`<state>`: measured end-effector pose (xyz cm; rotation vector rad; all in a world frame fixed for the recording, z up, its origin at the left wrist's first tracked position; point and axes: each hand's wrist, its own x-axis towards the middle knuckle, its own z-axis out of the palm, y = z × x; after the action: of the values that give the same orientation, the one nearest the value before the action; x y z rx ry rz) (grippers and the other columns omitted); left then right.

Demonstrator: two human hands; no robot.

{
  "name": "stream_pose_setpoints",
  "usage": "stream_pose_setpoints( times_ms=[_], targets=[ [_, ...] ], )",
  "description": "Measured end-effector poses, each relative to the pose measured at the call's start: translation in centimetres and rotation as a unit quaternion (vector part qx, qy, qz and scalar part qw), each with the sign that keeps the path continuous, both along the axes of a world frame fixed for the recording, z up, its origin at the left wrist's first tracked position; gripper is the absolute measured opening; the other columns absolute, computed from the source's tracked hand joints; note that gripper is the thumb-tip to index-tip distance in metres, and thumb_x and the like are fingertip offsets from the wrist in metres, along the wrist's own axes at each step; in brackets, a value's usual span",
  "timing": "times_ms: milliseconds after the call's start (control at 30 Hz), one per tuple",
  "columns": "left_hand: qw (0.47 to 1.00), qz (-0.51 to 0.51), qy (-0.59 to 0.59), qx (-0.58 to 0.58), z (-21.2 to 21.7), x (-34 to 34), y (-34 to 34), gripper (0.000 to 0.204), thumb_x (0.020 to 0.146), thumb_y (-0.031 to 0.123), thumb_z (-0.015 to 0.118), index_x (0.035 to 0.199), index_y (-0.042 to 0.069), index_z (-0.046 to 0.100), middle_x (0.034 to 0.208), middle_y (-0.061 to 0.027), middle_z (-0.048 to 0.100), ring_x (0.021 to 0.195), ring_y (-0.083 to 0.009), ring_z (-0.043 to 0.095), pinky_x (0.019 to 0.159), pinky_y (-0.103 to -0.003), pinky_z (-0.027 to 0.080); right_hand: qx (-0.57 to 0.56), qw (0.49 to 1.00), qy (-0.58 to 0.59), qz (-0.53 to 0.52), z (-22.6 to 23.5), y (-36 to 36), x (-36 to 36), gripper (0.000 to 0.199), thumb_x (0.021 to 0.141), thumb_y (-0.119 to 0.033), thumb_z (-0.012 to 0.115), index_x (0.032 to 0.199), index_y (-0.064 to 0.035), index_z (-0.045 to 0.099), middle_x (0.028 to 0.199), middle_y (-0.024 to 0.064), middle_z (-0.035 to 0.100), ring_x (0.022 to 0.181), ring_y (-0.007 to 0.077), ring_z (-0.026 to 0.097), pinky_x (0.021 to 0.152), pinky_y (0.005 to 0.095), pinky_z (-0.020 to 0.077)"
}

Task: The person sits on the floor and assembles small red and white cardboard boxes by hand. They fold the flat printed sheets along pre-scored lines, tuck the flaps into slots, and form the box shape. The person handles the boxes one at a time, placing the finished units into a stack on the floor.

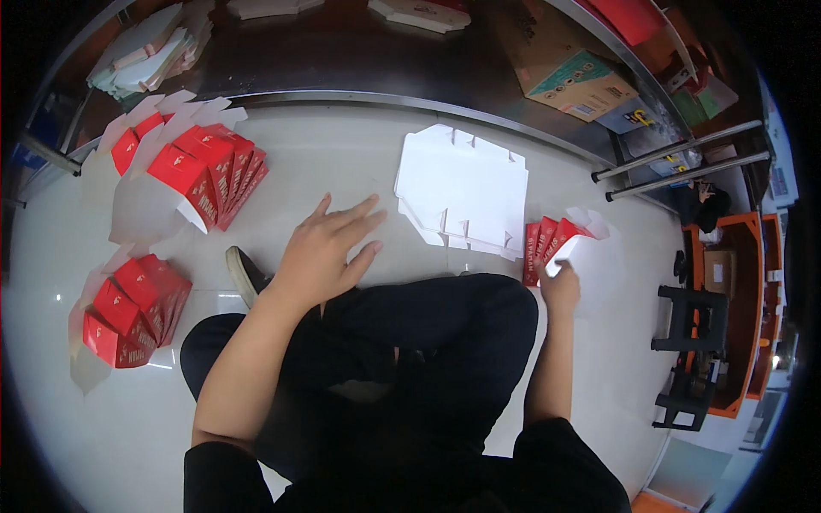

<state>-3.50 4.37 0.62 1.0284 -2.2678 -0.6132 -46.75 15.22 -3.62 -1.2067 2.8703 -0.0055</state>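
Note:
My left hand (pixel 335 244) is above the floor in front of my folded legs, fingers spread and nothing in them. To its right lies a stack of flat white carton blanks (pixel 466 192) with slits and notched edges. By my right knee, my right hand (pixel 562 289) has its fingers closed at the near side of a red folded carton (pixel 569 231) with white flaps. That carton leans in a small row of similar red cartons (pixel 534 244). The fingertips are partly hidden against the white panel.
Nested red cartons (pixel 192 171) stand at the far left, with another group (pixel 137 308) nearer. A steel table (pixel 342 60) spans the back, holding white blanks (pixel 145 51) and a cardboard box (pixel 581 85). Black stools (pixel 691 318) and an orange shelf (pixel 744 299) are at right.

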Motion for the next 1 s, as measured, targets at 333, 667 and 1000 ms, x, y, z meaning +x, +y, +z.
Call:
stream_pose_setpoints(
  times_ms=[333, 667, 1000],
  targets=[
    [0.982, 0.146, -0.032, 0.116, -2.5, 2.8, -2.8, 0.041, 0.088, 0.027, 0.070, 0.124, 0.007, 0.068, 0.127, -0.0176, 0.066, 0.115, -0.0382, 0.063, 0.100, -0.044, 0.050, 0.184, 0.888, -0.082, 0.413, -6.1, -21.3, 7.8, 0.068, 0.085, -0.058, 0.068, 0.122, -0.0008, 0.065, 0.120, 0.0258, 0.066, 0.115, 0.0401, 0.062, 0.098, 0.0470, 0.0501],
    [0.974, 0.137, -0.045, 0.174, -2.6, 2.4, -3.6, 0.045, 0.089, 0.032, 0.068, 0.126, 0.008, 0.066, 0.136, -0.0167, 0.061, 0.116, -0.0374, 0.063, 0.100, -0.046, 0.050, 0.180, 0.981, -0.068, -0.015, -14.0, -21.1, -5.4, 0.100, 0.076, -0.077, 0.063, 0.134, 0.0055, 0.057, 0.138, 0.0233, 0.058, 0.130, 0.0368, 0.055, 0.110, 0.0447, 0.0427],
    [0.970, 0.137, -0.074, 0.185, -3.3, 2.0, -3.3, 0.048, 0.089, 0.034, 0.068, 0.129, 0.009, 0.064, 0.141, -0.0171, 0.057, 0.119, -0.0372, 0.061, 0.101, -0.047, 0.050, 0.164, 0.983, -0.028, -0.080, -12.2, -22.3, -2.6, 0.110, 0.062, -0.075, 0.080, 0.134, 0.0049, 0.057, 0.138, 0.0180, 0.059, 0.125, 0.0299, 0.060, 0.104, 0.0375, 0.0490]
  ],
)
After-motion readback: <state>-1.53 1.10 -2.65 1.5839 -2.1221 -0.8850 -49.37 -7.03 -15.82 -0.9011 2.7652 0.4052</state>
